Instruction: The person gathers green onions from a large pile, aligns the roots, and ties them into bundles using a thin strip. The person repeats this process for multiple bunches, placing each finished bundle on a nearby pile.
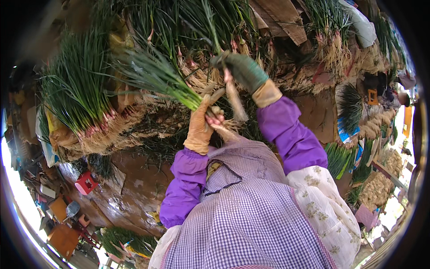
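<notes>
My left hand [203, 122], in a tan rubber glove, grips a bunch of green onion-like plants [168, 80] near their pinkish bulbs; the leaves point up-left and the pale roots hang toward my lap. To its right and higher up, my right hand [240, 69], in a green coated glove over a tan one, is closed on another stalk [230, 80] whose bulb and blurred roots hang down from the fist. A large pile of the same plants [188, 27] lies in front of both hands, roots toward me. Purple sleeves cover both forearms.
A bundled stack of plants [84, 94] stands at the left, another [331, 40] at the upper right. Cardboard [278, 20] lies behind the pile. A red plastic stool [86, 183] stands on the wet brown floor at lower left. More bundles [349, 107] and a person in dark clothing [391, 95] are at far right.
</notes>
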A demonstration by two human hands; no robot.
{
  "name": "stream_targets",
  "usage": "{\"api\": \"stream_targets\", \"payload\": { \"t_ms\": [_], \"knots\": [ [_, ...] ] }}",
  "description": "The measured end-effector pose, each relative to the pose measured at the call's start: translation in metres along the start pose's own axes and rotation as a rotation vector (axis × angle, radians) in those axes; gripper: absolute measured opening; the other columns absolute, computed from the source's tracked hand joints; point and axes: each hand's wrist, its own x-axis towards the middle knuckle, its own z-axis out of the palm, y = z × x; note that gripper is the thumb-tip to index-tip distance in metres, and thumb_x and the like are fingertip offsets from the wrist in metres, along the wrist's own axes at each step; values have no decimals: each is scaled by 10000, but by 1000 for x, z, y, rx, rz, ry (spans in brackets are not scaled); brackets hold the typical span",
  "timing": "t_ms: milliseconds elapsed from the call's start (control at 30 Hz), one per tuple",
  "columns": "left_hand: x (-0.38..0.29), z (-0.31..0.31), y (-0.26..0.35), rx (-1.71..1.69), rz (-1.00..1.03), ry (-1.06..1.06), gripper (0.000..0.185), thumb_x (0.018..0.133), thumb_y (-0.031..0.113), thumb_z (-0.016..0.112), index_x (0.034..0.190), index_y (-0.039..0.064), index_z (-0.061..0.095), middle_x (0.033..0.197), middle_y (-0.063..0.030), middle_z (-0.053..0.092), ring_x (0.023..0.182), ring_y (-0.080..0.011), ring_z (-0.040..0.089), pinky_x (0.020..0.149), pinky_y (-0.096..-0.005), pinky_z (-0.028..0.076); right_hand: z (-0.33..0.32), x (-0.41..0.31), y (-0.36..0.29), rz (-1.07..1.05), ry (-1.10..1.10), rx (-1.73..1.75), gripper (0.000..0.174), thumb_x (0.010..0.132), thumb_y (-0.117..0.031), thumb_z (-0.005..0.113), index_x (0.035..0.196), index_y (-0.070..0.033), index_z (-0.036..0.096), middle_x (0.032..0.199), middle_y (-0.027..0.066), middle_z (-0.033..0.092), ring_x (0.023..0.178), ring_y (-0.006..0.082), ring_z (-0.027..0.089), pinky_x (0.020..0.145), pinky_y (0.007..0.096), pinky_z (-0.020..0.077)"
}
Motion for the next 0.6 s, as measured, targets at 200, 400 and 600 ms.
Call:
{"api": "stream_targets", "payload": {
  "t_ms": [200, 400, 600],
  "knots": [
    [5, -6, -13, -13, -40, 194, 217, 942, 242, 595, 1017, 40, 619, 840, -61, 672, 632, -150, 640, 543, -275, 551, 40, -36, 52, 116, -12, 52, 252, 947, -255, 566, 1058, -57, 672, 822, 21, 683, 641, 143, 609, 581, 285, 491],
    [-5, -20, -4, -80, -100, 165, 189, 914, 178, 633, 981, 2, 626, 788, -21, 618, 663, -112, 607, 556, -238, 506, 58, -30, 18, -224, 117, -1560, 139, 918, -253, 572, 936, -176, 687, 727, 56, 657, 618, 192, 644, 550, 340, 506],
    [-25, -24, 11, -128, -165, -6, 241, 909, 169, 628, 1051, -26, 618, 793, -20, 620, 687, -118, 625, 614, -269, 572, -37, -18, 95, 257, 28, -1620, 258, 898, -284, 528, 986, -102, 687, 989, 120, 681, 887, 312, 659, 769, 412, 520]
  ]
}}
